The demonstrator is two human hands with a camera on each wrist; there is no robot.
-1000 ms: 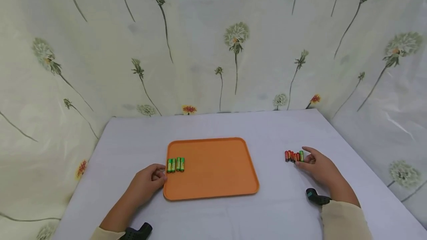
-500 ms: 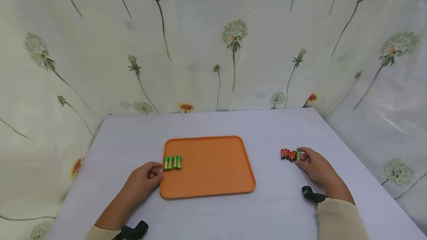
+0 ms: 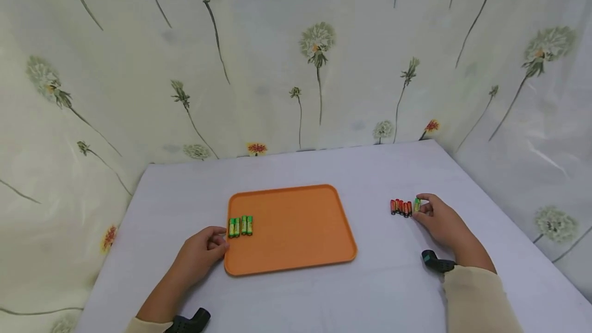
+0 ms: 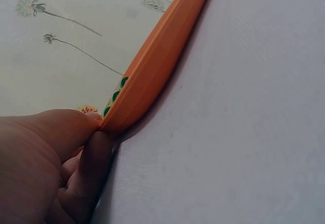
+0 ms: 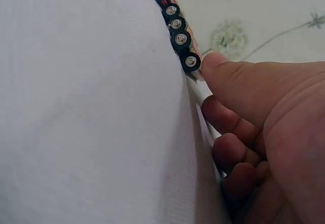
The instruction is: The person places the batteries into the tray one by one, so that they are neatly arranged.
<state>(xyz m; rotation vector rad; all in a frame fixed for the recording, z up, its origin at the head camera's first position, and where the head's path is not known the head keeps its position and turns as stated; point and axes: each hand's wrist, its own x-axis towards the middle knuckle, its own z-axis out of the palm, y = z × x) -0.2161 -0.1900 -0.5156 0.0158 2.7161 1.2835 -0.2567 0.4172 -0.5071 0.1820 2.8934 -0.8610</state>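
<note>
Pale sheeting [image 3: 259, 91] printed with dandelions and a few red-and-yellow flowers backs the workspace I watch, meeting the far edge of a table [image 3: 379, 281] covered in white cloth. Left of centre on that cloth, I have an orange tray [image 3: 300, 230] with a raised rim, lying slightly askew. Four green batteries [image 3: 243, 225] lie side by side inside it, close to its left rim. My left-wrist view shows the left hand [image 3: 199, 255] pinching the tray's rim, thumb over the edge and a finger beneath, with green battery ends showing just above the rim beside the thumb.

Across the table, well apart from the tray on its right, I see five red batteries [image 3: 401, 206] in a slightly uneven row. Just beside the right end of that row, the right hand [image 3: 441, 226] pinches a single green battery [image 3: 417, 204] between thumb and finger. From the right wrist I get the row end-on, black ends with metal contacts, and the thumb largely hides the pinched one. Both arms wear beige sleeves [image 3: 478, 297] and a black wrist device [image 3: 437, 262]
</note>
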